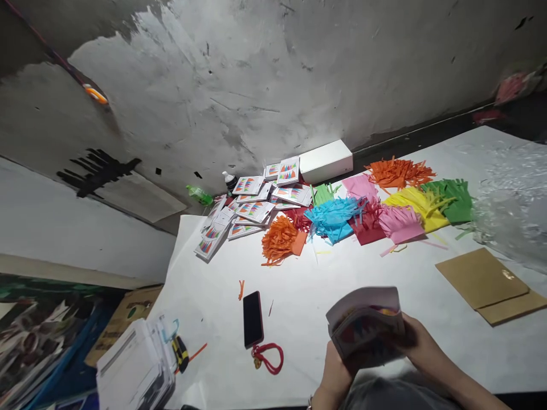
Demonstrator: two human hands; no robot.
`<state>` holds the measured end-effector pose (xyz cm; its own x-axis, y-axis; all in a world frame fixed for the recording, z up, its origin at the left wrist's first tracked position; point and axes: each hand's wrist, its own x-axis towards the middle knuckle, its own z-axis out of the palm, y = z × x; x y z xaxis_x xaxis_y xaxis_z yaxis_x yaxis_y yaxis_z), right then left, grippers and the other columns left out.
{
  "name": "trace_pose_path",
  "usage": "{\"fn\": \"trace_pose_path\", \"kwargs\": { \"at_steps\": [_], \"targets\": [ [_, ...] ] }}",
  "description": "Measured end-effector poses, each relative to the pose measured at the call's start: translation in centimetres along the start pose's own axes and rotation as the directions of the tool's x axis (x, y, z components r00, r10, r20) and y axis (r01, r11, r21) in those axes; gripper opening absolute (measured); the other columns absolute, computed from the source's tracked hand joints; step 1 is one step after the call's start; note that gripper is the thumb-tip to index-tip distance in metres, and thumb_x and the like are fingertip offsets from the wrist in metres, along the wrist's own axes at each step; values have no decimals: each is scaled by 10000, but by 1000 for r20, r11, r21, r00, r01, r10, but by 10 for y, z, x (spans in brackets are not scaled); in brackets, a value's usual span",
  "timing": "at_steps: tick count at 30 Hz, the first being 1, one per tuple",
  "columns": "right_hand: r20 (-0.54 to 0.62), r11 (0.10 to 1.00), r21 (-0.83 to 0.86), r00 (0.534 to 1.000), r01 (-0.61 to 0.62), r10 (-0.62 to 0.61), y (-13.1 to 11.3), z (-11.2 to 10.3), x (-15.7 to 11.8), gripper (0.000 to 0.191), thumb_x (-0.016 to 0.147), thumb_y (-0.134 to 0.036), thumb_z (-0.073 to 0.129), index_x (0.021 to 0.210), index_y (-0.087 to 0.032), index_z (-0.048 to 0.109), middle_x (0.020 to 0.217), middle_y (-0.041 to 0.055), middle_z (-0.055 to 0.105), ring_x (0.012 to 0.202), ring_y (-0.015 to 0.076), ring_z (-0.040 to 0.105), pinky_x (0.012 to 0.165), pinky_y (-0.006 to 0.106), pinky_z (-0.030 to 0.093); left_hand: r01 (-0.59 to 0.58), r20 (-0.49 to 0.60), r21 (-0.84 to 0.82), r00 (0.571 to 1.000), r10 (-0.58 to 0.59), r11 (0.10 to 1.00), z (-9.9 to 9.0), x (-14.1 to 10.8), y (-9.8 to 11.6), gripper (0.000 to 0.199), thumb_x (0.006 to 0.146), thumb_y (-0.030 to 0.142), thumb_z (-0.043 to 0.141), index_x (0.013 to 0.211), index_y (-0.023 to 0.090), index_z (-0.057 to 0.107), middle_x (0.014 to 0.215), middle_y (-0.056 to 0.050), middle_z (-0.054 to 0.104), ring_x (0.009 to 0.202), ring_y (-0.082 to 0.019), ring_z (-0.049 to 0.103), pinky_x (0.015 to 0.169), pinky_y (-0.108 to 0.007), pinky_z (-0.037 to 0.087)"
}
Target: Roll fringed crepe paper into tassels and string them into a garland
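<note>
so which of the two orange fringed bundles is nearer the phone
The orange bundle just left of the blue one; the other orange bundle lies farther back, behind the yellow one.

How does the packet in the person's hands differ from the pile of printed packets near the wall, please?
The held packet, in the left hand and right hand, gapes open; the piled packets look closed. The held packet is held singly, whereas the piled packets overlap on the table. The held packet looks shaded, the piled packets brighter. Both carry colourful print.
</note>
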<state>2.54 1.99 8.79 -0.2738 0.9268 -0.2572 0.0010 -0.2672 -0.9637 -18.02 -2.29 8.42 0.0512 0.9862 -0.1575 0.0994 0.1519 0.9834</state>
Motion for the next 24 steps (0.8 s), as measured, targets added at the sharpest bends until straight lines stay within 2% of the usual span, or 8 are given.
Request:
{"fn": "trace_pose_path", "kwargs": {
  "at_steps": [3,5,8,10,13,16,20,24],
  "targets": [
    [51,993,-117,999,13,-8,7,-1,2,337,763,-370,701,1042,-180,712,1003,85,752,954,329,681,840,413,559,-6,-155,-64,988,-4,998,-5,1,-7,622,711,560,753,1181,161,669,1134,-144,717,1044,-316,663,927,-428,543],
    [36,984,-176,999,27,-21,18,-1,1,453,726,-333,726,1151,-188,663,1088,93,732,1006,326,674,861,400,563,-8,-298,-27,955,-1,1000,-6,4,-11,572,792,530,691,1225,162,631,1165,-149,697,1081,-302,654,960,-426,528],
    [-204,970,-207,964,127,-170,32,0,-3,634,765,-365,713,1344,-221,499,1297,124,628,1147,290,624,952,382,537,-18,-332,-28,943,7,999,0,12,-17,504,851,455,653,1271,185,577,1182,-145,685,1109,-299,646,984,-448,512],
    [-290,932,-278,904,234,-314,33,-2,-4,534,848,-390,648,1342,-257,492,1334,110,588,1162,255,614,967,361,531,-24,-302,-87,953,-4,996,6,17,-21,549,864,437,646,1338,204,495,1143,-141,695,1060,-300,667,959,-472,522],
    [-231,865,-393,877,313,-422,24,-8,-2,369,888,-380,626,1243,-283,591,1252,79,616,1073,228,641,889,317,568,-77,-379,-79,924,41,994,13,18,-31,642,851,424,674,1389,218,390,1211,-157,640,1047,-284,663,967,-460,508],
    [-170,878,-360,903,316,-395,15,-19,-1,276,898,-377,628,1152,-270,646,1176,74,640,987,220,663,820,295,591,-230,-474,38,853,220,973,10,10,-46,527,844,433,678,1285,226,480,1285,-151,567,1186,-282,574,1024,-444,460],
    [-72,918,-262,943,297,-325,10,-37,-7,224,902,-363,632,1094,-253,671,1151,76,657,990,235,674,848,320,595,-351,-273,202,877,396,914,-10,-2,-60,298,911,372,588,1181,254,632,1204,-127,642,1188,-287,573,1014,-477,471],
    [0,896,-314,943,315,-332,2,-52,-17,223,887,-348,645,1086,-261,695,1134,74,683,1010,248,675,865,332,587,-351,9,243,933,360,904,-36,8,-33,346,950,295,520,1278,271,627,1231,-126,669,1150,-267,618,994,-438,503]
  ]
}}
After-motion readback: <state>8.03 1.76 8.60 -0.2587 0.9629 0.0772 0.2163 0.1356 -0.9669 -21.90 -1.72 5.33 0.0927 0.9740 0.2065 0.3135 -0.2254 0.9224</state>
